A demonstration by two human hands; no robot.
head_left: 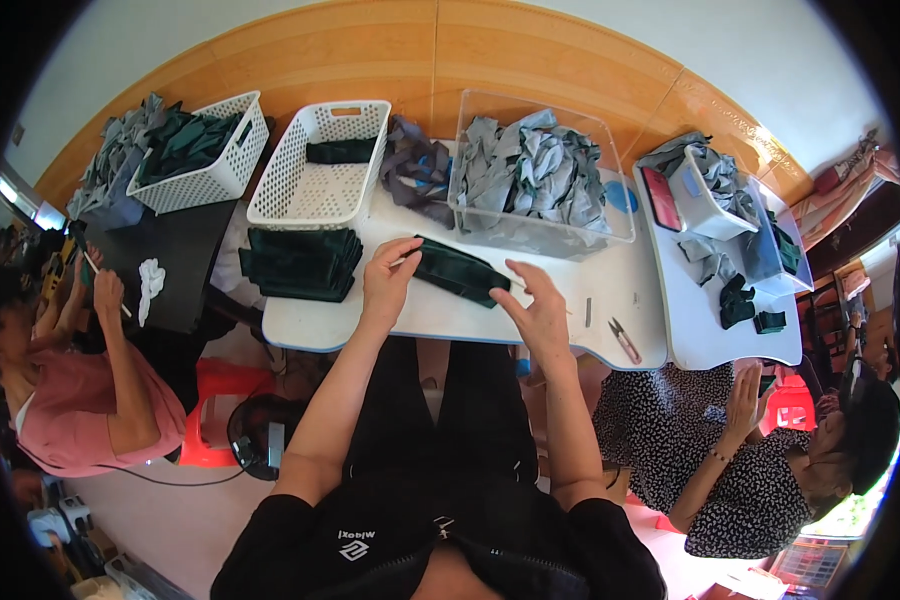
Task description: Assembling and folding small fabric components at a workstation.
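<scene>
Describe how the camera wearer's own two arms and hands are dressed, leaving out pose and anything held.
Both forearms are bare from above the elbow down. The left hand and right hand wear no gloves; no rings or watch are visible. Short black sleeves cover the upper arms, part of a black zipped top.

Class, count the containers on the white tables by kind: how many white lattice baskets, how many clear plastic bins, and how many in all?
White lattice baskets: 2, one full of dark green cloth, one holding a single dark piece.
Clear plastic bins: 1, the large bin heaped with grey cloth.
Total: 3
The smaller tubs on the right-hand table are too cluttered to sort.
</scene>
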